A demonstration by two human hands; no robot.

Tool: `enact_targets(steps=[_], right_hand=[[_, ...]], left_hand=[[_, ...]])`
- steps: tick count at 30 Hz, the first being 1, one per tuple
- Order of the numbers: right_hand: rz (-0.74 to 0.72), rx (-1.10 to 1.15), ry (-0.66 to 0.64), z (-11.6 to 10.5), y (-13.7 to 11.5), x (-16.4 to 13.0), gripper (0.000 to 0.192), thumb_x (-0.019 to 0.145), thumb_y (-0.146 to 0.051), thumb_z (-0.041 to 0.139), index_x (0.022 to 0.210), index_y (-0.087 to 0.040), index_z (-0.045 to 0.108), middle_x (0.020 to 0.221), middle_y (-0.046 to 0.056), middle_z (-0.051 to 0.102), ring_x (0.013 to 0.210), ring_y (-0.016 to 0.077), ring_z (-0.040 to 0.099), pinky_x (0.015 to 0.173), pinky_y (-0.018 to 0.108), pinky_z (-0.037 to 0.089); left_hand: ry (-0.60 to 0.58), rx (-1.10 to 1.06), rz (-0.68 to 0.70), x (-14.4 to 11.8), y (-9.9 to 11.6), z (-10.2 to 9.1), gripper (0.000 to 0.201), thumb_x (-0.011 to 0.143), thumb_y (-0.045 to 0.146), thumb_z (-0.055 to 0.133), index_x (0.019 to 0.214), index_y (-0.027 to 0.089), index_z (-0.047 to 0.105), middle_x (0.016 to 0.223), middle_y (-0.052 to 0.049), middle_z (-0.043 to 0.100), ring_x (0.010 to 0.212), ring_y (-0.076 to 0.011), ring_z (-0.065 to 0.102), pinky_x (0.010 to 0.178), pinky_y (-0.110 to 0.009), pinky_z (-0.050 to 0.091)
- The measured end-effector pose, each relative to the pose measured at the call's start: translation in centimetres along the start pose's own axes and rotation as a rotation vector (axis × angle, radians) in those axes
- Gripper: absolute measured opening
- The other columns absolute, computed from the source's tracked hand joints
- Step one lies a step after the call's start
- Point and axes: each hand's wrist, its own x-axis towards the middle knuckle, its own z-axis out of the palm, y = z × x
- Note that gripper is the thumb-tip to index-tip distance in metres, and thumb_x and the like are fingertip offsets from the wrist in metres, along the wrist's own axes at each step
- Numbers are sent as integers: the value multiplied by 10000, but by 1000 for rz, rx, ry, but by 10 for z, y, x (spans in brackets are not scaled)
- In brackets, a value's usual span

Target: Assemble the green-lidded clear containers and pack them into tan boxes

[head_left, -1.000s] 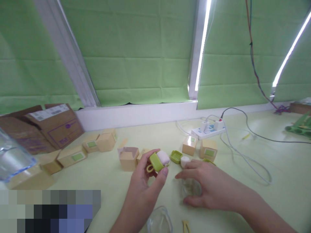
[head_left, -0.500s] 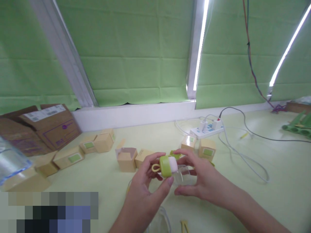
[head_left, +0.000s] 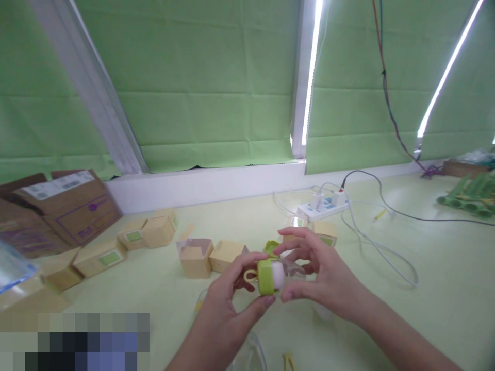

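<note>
Lime-green and white rounded plastic case [head_left: 266, 276]: held up in front of me above the pale green tabletop [head_left: 371, 319], turned sideways, its white end toward my right and its pale yellow loop [head_left: 251, 276] toward my left.
Left hand [head_left: 228, 301]: I pinch the case's green part between my thumb below and my fingers above.
Right hand [head_left: 325, 275]: my thumb and curled fingers grip a clear, thin-walled plastic cover [head_left: 297, 273] just beside the white end; whether the two touch, I cannot tell.
Behind my fingers: a small lime-green open plastic piece [head_left: 271, 249] lies on the table, partly hidden by my right hand.
Near edge: a clear plastic container [head_left: 249, 355] and a short yellow forked piece [head_left: 289, 362] sit below my hands, both cut off by the frame.
Beyond my left hand: a tan cardboard box with its flap up [head_left: 196, 262] stands beside a closed tan cardboard box [head_left: 228, 256].
Beyond my right hand: a white power strip with plugs in it [head_left: 323, 208] lies near the wall.
Far left: a large brown cardboard carton [head_left: 85, 214] with purple print.
</note>
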Motion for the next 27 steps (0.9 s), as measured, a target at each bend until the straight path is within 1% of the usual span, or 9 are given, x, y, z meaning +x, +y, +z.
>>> enact_targets(steps=[4,8,10,13,16,18,20,23,27], right_hand=[[20,141,-1,2,1,1,593,708,-392,878,1183,-253,551,1101,73,692,936,210,699,666,277,582],[14,139,-43,8,3,-1,525,720,-357,875,1153,-252,598,1093,68,701,977,226,691,656,271,577],[12,120,-44,12,4,-2,470,745,-342,855,1143,-249,621,1088,66,698,984,228,687,648,267,577],[7,161,-61,16,5,-2,384,782,-295,821,1121,-249,647,1078,56,707,973,218,694,654,265,584],[11,270,-71,20,3,-1,413,746,-203,837,1117,-260,665,1096,45,747,1044,227,701,701,273,596],[22,340,-61,22,3,0,455,716,-155,848,1124,-268,680,1104,39,772,1081,228,703,764,289,599],[42,393,-55,25,3,1,498,687,-133,863,1133,-278,697,1109,30,785,1082,227,710,829,312,593],[67,411,-48,28,4,1,563,623,-116,903,1127,-294,728,1152,18,777,1114,238,699,923,348,563],[56,361,-47,28,7,1,563,617,-100,908,1115,-309,749,1135,4,777,1100,238,696,969,367,533]], left_hand=[[0,23,-6,1,0,0,445,748,131,753,1155,279,657,1176,-43,716,1049,-244,662,915,-362,483],[6,108,11,1,2,1,474,704,104,803,1124,293,691,1106,-19,750,996,-239,672,869,-349,495],[18,160,61,1,0,1,499,687,99,836,1119,311,702,1076,-1,763,960,-228,683,841,-328,506],[58,211,215,0,-6,1,582,670,102,875,1161,364,705,1063,17,768,960,-209,698,843,-295,524],[106,263,378,0,-13,1,685,683,104,877,1255,416,668,1073,10,749,986,-193,704,865,-272,542],[125,306,442,1,-17,1,717,697,116,871,1304,419,638,1099,-8,724,1009,-195,700,875,-274,558],[125,328,489,1,-21,0,689,729,129,848,1323,400,628,1128,-28,698,1013,-201,698,854,-279,584],[99,343,533,2,-25,-2,586,799,120,779,1312,369,643,1131,-38,677,935,-183,704,756,-249,614],[68,408,511,1,-25,-3,547,836,89,720,1308,355,645,1115,-39,658,854,-158,692,705,-227,610]])
